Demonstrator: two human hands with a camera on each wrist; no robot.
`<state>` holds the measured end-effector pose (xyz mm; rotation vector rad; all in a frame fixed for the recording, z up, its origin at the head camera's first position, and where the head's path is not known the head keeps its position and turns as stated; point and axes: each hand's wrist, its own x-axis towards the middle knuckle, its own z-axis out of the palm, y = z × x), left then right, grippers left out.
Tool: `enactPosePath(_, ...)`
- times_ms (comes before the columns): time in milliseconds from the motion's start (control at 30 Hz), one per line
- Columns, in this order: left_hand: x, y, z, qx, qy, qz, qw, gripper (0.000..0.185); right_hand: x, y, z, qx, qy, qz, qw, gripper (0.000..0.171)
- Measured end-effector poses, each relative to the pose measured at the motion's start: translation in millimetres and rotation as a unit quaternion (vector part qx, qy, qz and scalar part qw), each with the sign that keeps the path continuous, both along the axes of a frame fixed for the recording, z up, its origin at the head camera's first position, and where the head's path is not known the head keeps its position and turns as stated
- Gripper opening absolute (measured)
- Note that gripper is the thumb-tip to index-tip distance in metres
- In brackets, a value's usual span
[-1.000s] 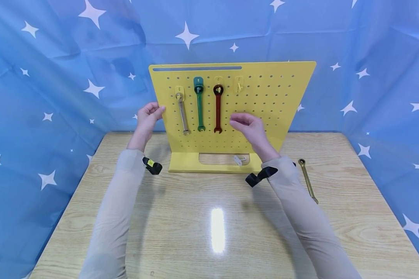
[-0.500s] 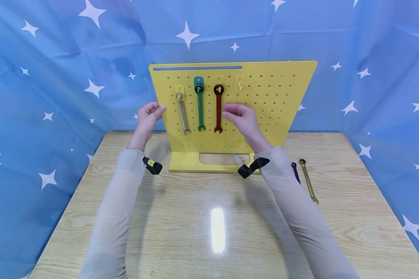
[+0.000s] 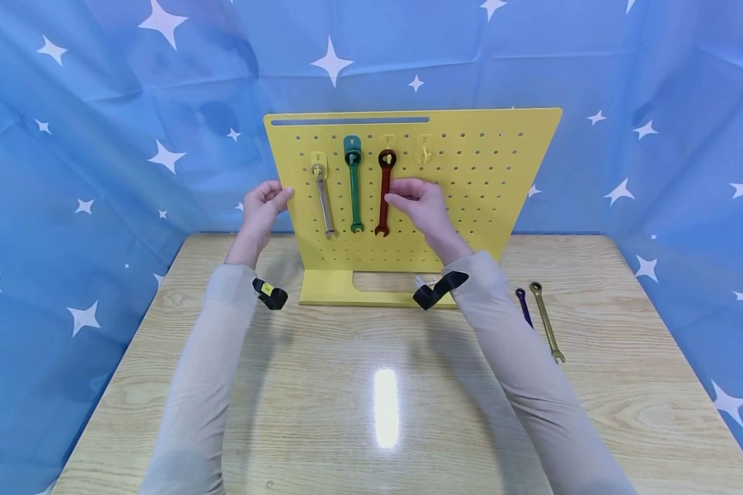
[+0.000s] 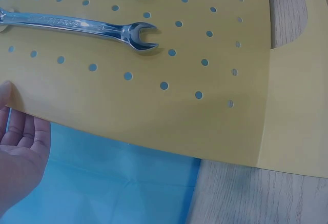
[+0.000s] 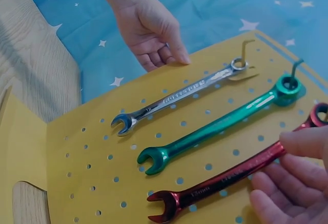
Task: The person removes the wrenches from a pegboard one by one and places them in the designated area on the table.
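Head view: pinching the red wrench [image 3: 383,212], hung below the yellow pegboard's [image 3: 470,120] top edge, between the clamped fingers of the right hand [image 3: 426,210].
Gripping the pegboard's left edge with the left hand [image 3: 263,213], near the hanging silver wrench [image 3: 324,201].

Blue fabric backdrop [image 3: 446,75], creased and rippled, hangs behind the table and along both sides; scattered white four-pointed stars [image 3: 331,63], mixed sizes. Pale wood-grain tabletop [image 3: 322,371], far corners rounded, cloth just past far edge. Bright elongated glare patch [image 3: 386,408] near middle of the wood, toward the front. Wood reads greyer in left wrist view.
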<state>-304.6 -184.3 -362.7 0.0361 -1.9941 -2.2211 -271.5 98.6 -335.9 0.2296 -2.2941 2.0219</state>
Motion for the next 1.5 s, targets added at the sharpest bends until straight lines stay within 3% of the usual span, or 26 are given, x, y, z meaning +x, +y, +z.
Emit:
enactPosePath(200,1.7,0,-1.6,0.000,0.002,0.002,1.0000,0.016,-1.3,-7,-2.5,-0.009,-0.012,-0.023,1.000,0.024)
enactPosePath(600,1.6,1,-0.2,-0.002,-0.008,0.003,1.0000,0.014,-1.1,-13,-6.7,-0.002,-0.014,-0.062,0.998,0.017)
enactPosePath(1500,0.8,0,1.0,-0.002,-0.008,0.007,0.9999,0.019,12.7,-10,-1.1,0.020,0.011,-0.039,0.999,0.017)
